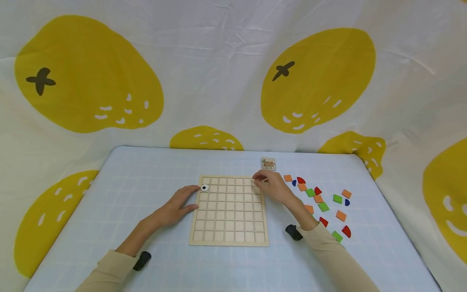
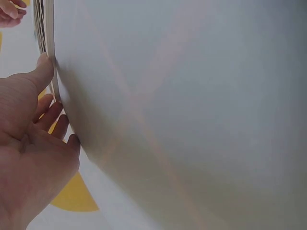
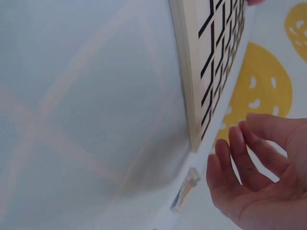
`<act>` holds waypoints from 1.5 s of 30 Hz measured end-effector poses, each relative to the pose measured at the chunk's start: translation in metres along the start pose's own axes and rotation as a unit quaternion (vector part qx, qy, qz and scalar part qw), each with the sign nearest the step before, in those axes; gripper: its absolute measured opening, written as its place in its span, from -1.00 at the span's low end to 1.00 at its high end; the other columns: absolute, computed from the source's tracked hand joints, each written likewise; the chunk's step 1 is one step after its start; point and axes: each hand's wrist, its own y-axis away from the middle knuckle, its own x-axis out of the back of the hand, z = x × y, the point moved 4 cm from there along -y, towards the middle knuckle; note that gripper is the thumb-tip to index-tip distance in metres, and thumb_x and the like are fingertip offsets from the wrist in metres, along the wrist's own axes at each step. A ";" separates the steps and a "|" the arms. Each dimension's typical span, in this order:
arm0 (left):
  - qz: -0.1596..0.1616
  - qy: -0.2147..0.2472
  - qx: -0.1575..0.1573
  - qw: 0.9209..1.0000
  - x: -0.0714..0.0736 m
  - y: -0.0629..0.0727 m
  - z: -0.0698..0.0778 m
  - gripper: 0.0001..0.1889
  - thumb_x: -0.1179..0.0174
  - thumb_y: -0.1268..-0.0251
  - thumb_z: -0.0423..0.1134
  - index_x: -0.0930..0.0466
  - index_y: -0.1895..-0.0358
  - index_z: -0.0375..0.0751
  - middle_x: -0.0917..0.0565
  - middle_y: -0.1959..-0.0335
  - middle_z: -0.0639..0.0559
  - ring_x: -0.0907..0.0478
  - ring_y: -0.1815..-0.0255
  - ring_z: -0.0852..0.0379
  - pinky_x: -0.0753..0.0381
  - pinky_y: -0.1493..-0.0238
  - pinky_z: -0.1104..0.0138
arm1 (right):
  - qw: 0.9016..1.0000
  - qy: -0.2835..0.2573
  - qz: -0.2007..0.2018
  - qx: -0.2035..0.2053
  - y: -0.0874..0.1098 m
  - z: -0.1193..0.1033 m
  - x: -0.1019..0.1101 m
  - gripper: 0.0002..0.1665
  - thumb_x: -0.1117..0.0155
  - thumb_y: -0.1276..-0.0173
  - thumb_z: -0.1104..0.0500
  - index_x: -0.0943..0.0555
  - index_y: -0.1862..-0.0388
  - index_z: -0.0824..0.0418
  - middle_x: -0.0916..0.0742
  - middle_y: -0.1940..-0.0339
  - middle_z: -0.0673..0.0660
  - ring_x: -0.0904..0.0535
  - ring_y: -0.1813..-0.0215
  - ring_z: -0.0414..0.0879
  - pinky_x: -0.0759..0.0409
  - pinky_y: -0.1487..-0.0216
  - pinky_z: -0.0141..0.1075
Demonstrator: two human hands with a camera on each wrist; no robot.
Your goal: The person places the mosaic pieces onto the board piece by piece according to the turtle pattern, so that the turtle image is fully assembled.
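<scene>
A square wooden grid board [image 1: 228, 244] lies on the table in the head view. One white disc with a black dot [image 1: 205, 187] sits in its leftmost column, near the top. My left hand [image 1: 179, 205] rests at the board's left edge, thumb and fingertips touching it; the left wrist view shows the hand [image 2: 33, 129] against the board's side. Over the upper right corner is my right hand [image 1: 271, 185], its fingers loosely bent. In the right wrist view the thumb tip of that hand [image 3: 259, 167] is close to the forefinger, with nothing visible between them.
Right of the board lie scattered flat pieces: orange squares [image 1: 341, 215], green squares [image 1: 323, 207], red quarter-rounds [image 1: 346, 231] and blue half-rounds [image 1: 347, 202]. A small picture card [image 1: 268, 164] lies beyond the right hand. A fruit-patterned cloth [image 1: 226, 81] hangs behind the table.
</scene>
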 end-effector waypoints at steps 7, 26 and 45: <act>0.003 -0.005 -0.002 1.000 0.000 0.000 -0.001 -0.35 -0.21 -0.53 -0.23 -0.20 -0.55 -0.34 -0.28 -0.53 -0.33 -0.11 -0.57 -0.37 -0.12 -0.52 -0.25 | 0.999 0.024 0.023 -0.014 0.016 0.014 0.015 -0.81 -0.30 -0.47 0.32 -0.70 0.03 0.39 -0.78 0.11 0.20 -0.69 0.01 0.10 -0.67 -0.13 0.02; -0.004 -0.003 0.001 1.000 0.002 -0.001 0.001 -0.35 -0.22 -0.52 -0.23 -0.22 -0.55 -0.31 -0.27 -0.54 -0.31 -0.09 -0.58 -0.35 -0.11 -0.53 -0.24 | 0.992 0.079 0.051 -0.078 0.075 0.047 0.048 -0.74 -0.32 -0.43 0.36 -0.68 -0.07 0.35 -0.74 -0.07 0.28 -0.61 -0.13 0.22 -0.59 -0.24 0.15; -0.002 0.002 0.008 1.000 -0.001 0.000 -0.002 -0.35 -0.21 -0.54 -0.19 -0.21 -0.57 -0.26 -0.26 -0.55 -0.28 -0.08 -0.59 -0.34 -0.10 -0.53 -0.24 | 0.995 0.081 0.017 -0.063 0.095 0.060 0.055 -0.67 -0.38 -0.35 0.44 -0.67 -0.10 0.34 -0.71 -0.06 0.26 -0.63 -0.04 0.14 -0.67 -0.12 0.08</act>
